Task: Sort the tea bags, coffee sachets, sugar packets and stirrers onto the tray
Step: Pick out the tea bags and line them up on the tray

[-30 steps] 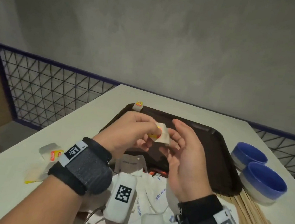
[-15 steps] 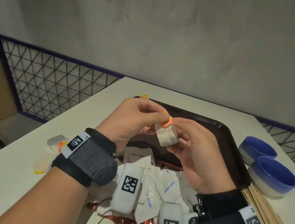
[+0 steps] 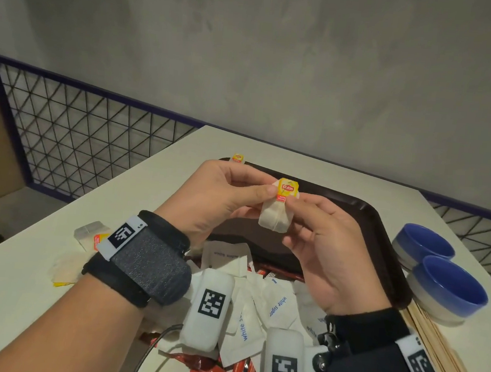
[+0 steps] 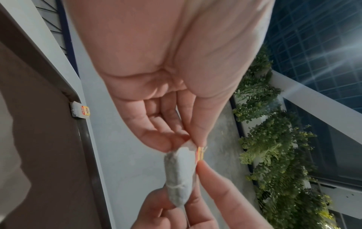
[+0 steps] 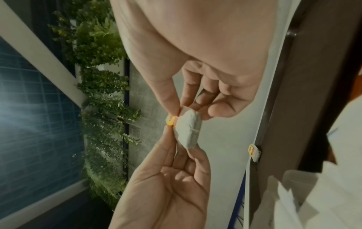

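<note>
Both grips, left hand (image 3: 216,195) and right hand (image 3: 326,246), pinch one tea bag (image 3: 276,215) above tray (image 3: 383,227)

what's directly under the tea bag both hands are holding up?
Under the held tea bag lies the dark tray, with bare tray floor there. The left hand and right hand pinching it hide parts of the floor.

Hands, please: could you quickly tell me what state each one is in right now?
Left hand: closed, pinching the tea bag at its yellow tag.
Right hand: closed, pinching the same tea bag.
</note>
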`<state>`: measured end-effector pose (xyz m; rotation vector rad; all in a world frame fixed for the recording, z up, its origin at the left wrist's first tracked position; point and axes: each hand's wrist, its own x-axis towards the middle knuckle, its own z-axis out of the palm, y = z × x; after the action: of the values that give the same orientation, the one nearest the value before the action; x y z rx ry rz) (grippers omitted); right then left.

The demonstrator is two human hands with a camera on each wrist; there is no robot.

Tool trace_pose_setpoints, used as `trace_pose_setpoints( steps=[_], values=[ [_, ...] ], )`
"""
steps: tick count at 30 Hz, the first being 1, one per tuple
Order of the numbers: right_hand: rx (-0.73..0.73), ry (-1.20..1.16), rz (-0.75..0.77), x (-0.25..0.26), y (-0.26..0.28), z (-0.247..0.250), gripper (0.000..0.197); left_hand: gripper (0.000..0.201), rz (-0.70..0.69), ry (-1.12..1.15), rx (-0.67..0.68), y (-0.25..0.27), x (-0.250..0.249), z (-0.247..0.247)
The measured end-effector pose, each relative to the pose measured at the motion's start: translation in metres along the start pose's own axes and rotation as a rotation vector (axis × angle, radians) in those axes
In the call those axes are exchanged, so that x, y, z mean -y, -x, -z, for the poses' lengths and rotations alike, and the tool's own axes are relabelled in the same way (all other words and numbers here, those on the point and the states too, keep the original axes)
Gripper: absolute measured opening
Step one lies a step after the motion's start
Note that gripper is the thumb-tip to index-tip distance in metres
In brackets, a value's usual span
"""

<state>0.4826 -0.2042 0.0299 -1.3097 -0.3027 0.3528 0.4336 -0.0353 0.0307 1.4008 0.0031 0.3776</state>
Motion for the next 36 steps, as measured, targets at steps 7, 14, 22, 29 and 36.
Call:
trace_pose_setpoints(
  steps=[7, 14, 22, 29, 36],
  values=[
    [-0.004, 0.088, 0.036, 0.000, 0.002, -0.001, 0.003, 0.027, -0.035, -0.042, -0.012, 0.001, -0.001, -0.004],
    [0.047, 0.313, 0.108, 0.012, 0.002, -0.009, 0.011, 0.024, -0.031, -0.156, 0.039, 0.001, -0.011, 0.004],
    [0.229, 0.620, 0.088, 0.057, -0.118, -0.067, 0.012, 0.016, -0.108, 0.108, -0.332, -0.022, -0.047, 0.098],
    [0.248, 0.988, -0.146, -0.011, -0.231, -0.088, 0.018, 0.006, -0.036, 0.345, -0.448, -0.019, -0.025, 0.131],
    [0.219, 0.958, -0.210, -0.036, -0.278, -0.091, 0.022, 0.005, -0.078, 0.427, -0.466, -0.025, -0.025, 0.140]
  ],
)
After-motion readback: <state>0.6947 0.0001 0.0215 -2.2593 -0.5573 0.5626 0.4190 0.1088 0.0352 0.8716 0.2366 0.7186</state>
